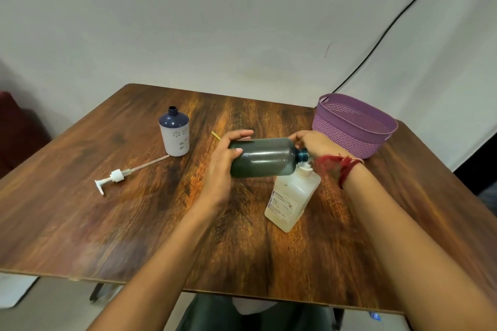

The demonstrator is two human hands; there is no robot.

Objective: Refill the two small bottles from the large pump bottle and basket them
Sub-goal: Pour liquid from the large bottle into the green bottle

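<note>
Label (282,205) on clear bottle (299,187): blue vertical print, too blurred to read.

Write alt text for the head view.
The left hand and right hand hold a large dark bottle sideways, its neck over the mouth of a small clear bottle on a wooden table. An uncapped blue-and-white bottle, a loose pump and a purple basket sit nearby.

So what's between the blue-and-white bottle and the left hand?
In the head view, bare table apart from a small yellow strip lying near the left hand; nothing else between it and the blue-and-white bottle.
</note>
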